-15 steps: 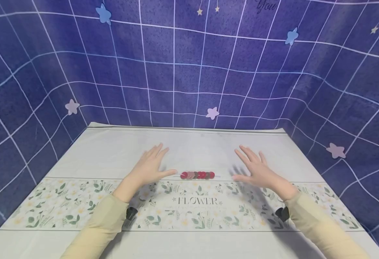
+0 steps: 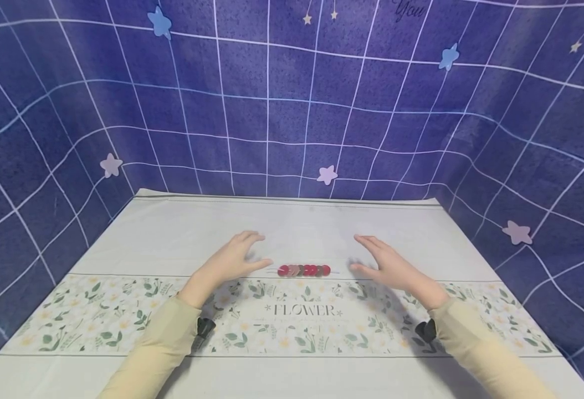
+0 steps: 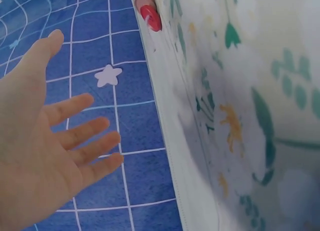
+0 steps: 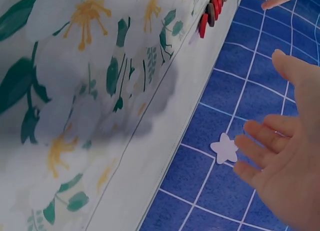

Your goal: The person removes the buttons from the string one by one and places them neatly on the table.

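A short row of overlapping round discs (image 2: 304, 270), red, pink and dark brown, lies on the white cloth with a thin string-like end showing at either side. My left hand (image 2: 229, 261) hovers just left of the row, its thumb near the leftmost disc. On the other side, my right hand (image 2: 394, 267) is held a little farther from the row. Neither hand holds anything. In the left wrist view the left hand (image 3: 47, 151) has its fingers spread and relaxed. The right wrist view shows the right hand (image 4: 280, 161) with loosely bent fingers; the discs (image 4: 212, 11) appear at the top.
A white tablecloth (image 2: 302, 227) covers the table, with a flowered band (image 2: 147, 316) reading "FLOWER" across it. Blue cloth with a grid and stars (image 2: 292, 122) hangs behind and at both sides. A dark wrist-worn device (image 2: 204, 328) shows under the left sleeve.
My right hand has shifted left, towards the discs. Fingers of both hands have bent somewhat and their tips have come lower in view. The discs have not moved.
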`<state>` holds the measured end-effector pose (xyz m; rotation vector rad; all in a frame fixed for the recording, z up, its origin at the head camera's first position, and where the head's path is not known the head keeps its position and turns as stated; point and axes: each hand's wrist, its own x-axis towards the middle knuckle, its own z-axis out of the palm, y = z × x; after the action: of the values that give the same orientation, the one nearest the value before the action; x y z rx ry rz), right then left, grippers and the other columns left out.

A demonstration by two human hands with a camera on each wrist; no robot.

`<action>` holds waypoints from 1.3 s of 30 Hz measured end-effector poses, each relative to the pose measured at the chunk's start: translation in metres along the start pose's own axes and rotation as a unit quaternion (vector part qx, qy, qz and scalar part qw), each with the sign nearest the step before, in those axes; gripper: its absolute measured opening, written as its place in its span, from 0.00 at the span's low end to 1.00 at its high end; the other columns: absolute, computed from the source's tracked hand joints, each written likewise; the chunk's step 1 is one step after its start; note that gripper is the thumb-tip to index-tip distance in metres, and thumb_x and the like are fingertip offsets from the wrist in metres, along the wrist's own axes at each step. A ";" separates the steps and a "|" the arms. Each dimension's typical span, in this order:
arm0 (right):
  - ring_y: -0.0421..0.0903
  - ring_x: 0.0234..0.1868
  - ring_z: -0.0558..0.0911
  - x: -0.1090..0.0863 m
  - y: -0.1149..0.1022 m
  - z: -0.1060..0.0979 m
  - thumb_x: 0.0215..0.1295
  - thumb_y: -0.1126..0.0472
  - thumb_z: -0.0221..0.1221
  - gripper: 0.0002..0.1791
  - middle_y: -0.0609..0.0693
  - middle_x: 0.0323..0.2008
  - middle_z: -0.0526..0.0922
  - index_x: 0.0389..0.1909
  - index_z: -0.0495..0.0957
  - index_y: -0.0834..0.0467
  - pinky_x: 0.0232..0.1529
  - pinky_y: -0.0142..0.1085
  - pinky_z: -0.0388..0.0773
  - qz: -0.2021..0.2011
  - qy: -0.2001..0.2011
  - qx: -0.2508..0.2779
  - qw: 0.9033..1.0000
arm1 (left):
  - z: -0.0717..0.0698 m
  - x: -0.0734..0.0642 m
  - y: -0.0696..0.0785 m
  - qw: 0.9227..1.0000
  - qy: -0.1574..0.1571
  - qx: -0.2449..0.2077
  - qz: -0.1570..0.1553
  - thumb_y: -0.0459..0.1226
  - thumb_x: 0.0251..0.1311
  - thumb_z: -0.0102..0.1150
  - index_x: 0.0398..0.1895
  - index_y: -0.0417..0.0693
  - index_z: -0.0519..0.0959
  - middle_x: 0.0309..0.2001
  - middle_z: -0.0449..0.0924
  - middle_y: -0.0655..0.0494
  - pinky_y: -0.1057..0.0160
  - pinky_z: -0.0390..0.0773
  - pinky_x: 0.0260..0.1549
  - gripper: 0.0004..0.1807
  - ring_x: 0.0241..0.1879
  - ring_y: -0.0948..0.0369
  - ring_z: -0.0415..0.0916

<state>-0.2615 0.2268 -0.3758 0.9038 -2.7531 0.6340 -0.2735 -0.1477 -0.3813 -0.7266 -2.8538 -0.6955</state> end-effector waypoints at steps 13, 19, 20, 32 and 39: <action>0.53 0.51 0.80 0.012 -0.002 0.015 0.62 0.55 0.60 0.22 0.55 0.50 0.81 0.54 0.75 0.61 0.55 0.46 0.74 -0.058 0.023 0.010 0.998 | 0.013 0.006 -0.008 0.999 -0.011 -0.034 -0.013 0.58 0.57 0.56 0.60 0.45 0.71 0.60 0.72 0.46 0.48 0.67 0.59 0.35 0.59 0.49 0.70; 0.52 0.51 0.80 0.017 -0.003 0.021 0.61 0.56 0.61 0.21 0.55 0.48 0.82 0.53 0.76 0.62 0.55 0.45 0.74 -0.067 0.026 0.017 0.997 | 0.017 0.010 -0.011 0.999 -0.012 -0.042 -0.011 0.54 0.58 0.57 0.55 0.44 0.74 0.54 0.77 0.47 0.50 0.73 0.52 0.28 0.52 0.50 0.75; 0.52 0.51 0.80 0.018 -0.004 0.022 0.61 0.56 0.61 0.21 0.55 0.48 0.82 0.52 0.76 0.62 0.55 0.45 0.74 -0.070 0.026 0.019 0.997 | 0.018 0.010 -0.011 0.999 -0.014 -0.044 -0.011 0.53 0.58 0.57 0.55 0.44 0.74 0.53 0.77 0.48 0.50 0.74 0.52 0.28 0.51 0.51 0.75; 0.49 0.46 0.81 0.026 -0.005 0.031 0.58 0.60 0.63 0.17 0.53 0.43 0.82 0.47 0.78 0.63 0.50 0.42 0.77 -0.078 0.023 0.025 0.996 | 0.022 0.015 -0.011 0.998 -0.040 -0.058 -0.005 0.51 0.59 0.57 0.53 0.44 0.76 0.51 0.79 0.49 0.53 0.75 0.50 0.25 0.49 0.53 0.77; 0.48 0.44 0.81 0.030 -0.005 0.036 0.57 0.62 0.63 0.16 0.54 0.42 0.82 0.46 0.79 0.64 0.49 0.42 0.77 -0.090 0.025 0.030 0.995 | 0.021 0.018 -0.008 0.997 -0.046 -0.061 0.007 0.50 0.61 0.56 0.50 0.44 0.77 0.49 0.80 0.49 0.53 0.75 0.50 0.22 0.48 0.53 0.78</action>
<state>-0.2841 0.1916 -0.3979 1.1168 -2.5838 0.6989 -0.2929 -0.1364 -0.3990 -0.8154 -2.9050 -0.8620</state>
